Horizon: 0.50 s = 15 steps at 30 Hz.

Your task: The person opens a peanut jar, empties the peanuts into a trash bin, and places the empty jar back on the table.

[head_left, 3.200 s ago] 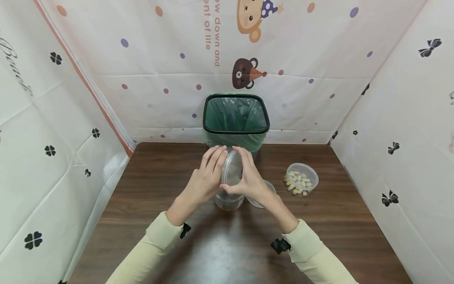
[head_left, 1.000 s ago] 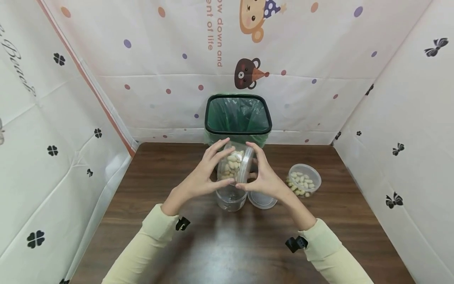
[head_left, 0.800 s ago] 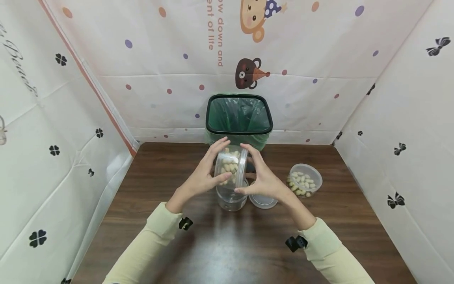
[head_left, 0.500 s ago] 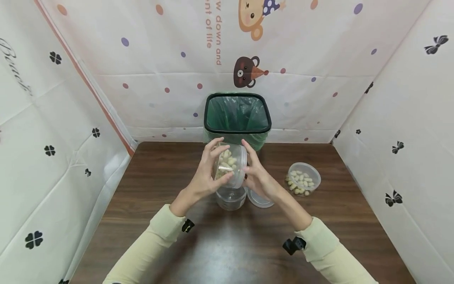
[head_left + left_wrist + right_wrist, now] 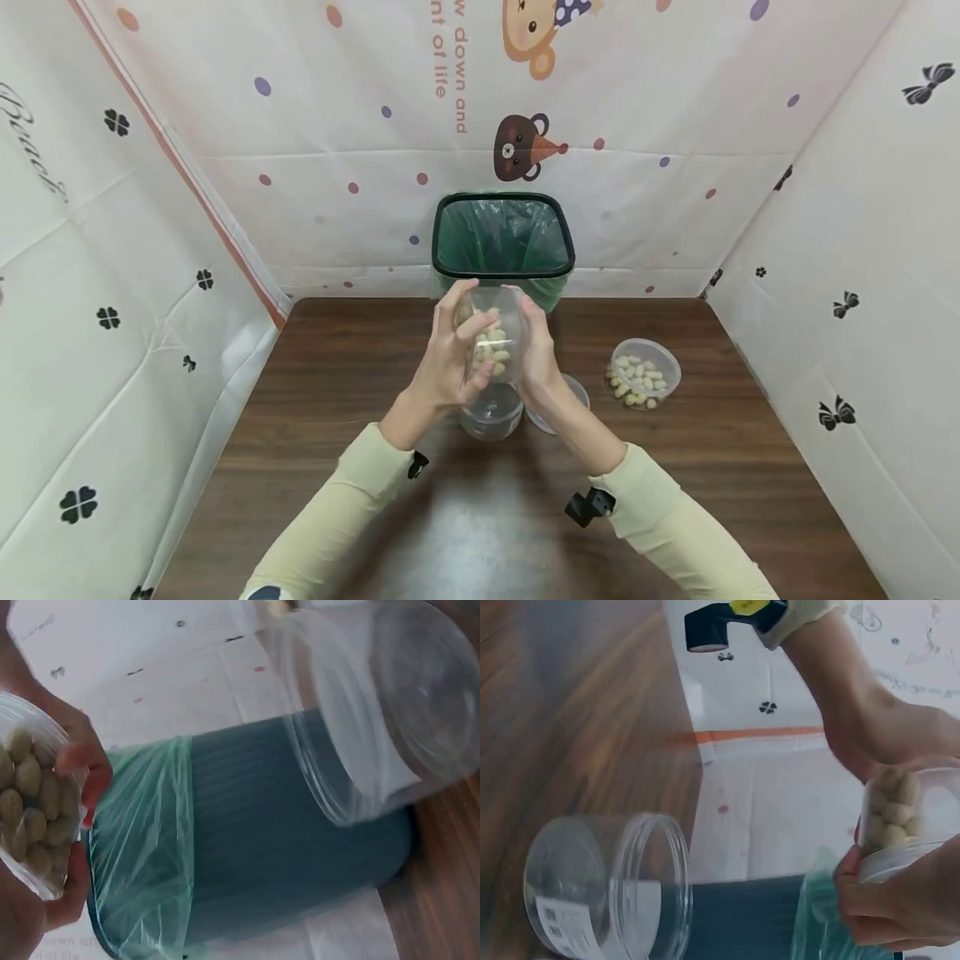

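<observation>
A clear plastic tub [image 5: 506,307] with pale oval nuts in it is tipped on its side between my two hands, above the table. My left hand [image 5: 441,358] grips one end, its fingers and thumb around the wall. The right hand [image 5: 540,354] wraps the rimmed end with its fingers mostly hidden behind; whether a lid is on there I cannot tell. In the right wrist view the nuts [image 5: 891,814] lie inside the tub between both hands. Below the hands stands a clear jar [image 5: 491,421], upright, with a label [image 5: 570,926] and no nuts visible in it.
A clear round lid [image 5: 576,390] lies beside the jar, partly behind my right forearm. Farther right sits a second tub [image 5: 647,367] of pale nuts. Behind the hands stands a dark bin [image 5: 504,275] with a green liner [image 5: 142,840], at the table's [image 5: 345,367] far edge.
The tub has turned between my hands and risen slightly. My right hand has shifted from fingertips spread at the rim to a closer hold across that end. Jar and second tub stay put.
</observation>
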### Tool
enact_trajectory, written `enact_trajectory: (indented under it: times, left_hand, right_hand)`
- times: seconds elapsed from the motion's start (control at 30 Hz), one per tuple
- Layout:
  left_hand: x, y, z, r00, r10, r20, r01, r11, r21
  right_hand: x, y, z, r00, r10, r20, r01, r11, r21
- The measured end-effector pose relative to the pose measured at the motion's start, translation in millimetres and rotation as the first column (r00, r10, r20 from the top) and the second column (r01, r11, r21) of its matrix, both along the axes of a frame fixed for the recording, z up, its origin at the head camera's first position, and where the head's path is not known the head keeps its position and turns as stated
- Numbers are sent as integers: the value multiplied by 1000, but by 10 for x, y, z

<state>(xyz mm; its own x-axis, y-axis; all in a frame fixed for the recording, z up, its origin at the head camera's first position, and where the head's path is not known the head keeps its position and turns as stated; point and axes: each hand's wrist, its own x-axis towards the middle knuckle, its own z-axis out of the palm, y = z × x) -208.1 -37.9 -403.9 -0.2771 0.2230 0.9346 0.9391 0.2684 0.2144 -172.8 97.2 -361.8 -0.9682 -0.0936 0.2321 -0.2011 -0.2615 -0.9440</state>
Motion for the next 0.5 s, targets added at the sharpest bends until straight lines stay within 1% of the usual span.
enact_trajectory:
  times: [0.03, 0.07, 0.13, 0.17, 0.2, 0.27, 0.3, 0.33, 0.37, 0.4, 0.43, 0.47, 0.5]
  left_hand:
    - [-4, 37, -1, 999, 2, 42, -4, 999, 42]
    - [0, 70, -2, 996, -1, 85, -6, 997, 78]
    - [22, 123, -20, 986, -8, 167, -13, 992, 126]
    - [33, 134, -30, 978, -6, 209, -23, 991, 133]
    - [41, 133, -39, 971, -3, 238, -28, 992, 125]
    - [64, 91, -41, 958, 0, 286, -17, 998, 58]
    - [70, 53, -32, 951, 12, 308, -14, 1000, 2]
    - [74, 2, -9, 946, 30, 322, -11, 998, -61]
    - [76, -57, 25, 945, 55, 322, -12, 991, -135]
    - [80, -115, 67, 949, 87, 302, -20, 975, -220]
    - [95, -168, 119, 953, 132, 274, -41, 948, -314]
    - [110, -211, 171, 957, 184, 225, -80, 911, -406]
    - [129, -242, 226, 958, 228, 171, -121, 869, -480]
  right_hand:
    - [-31, 6, -13, 997, -24, -77, 29, 998, 55]
    - [-57, 16, -29, 987, -47, -153, 63, 993, 100]
    - [-100, 48, -67, 955, -84, -285, 142, 972, 190]
    - [-114, 65, -84, 941, -86, -327, 167, 959, 228]
    - [-126, 86, -101, 938, -70, -338, 165, 952, 259]
    - [-134, 127, -129, 948, -34, -315, 122, 957, 264]
    - [-139, 150, -141, 957, -19, -288, 101, 957, 270]
    - [-142, 173, -145, 965, -11, -262, 90, 952, 292]
    - [-143, 198, -147, 971, -2, -237, 80, 945, 318]
    - [-142, 221, -144, 977, 4, -215, 74, 933, 352]
    - [-136, 241, -136, 979, -1, -202, 82, 916, 393]
    - [-133, 256, -125, 981, -5, -193, 90, 897, 432]
    - [-130, 268, -113, 982, -12, -190, 103, 874, 475]
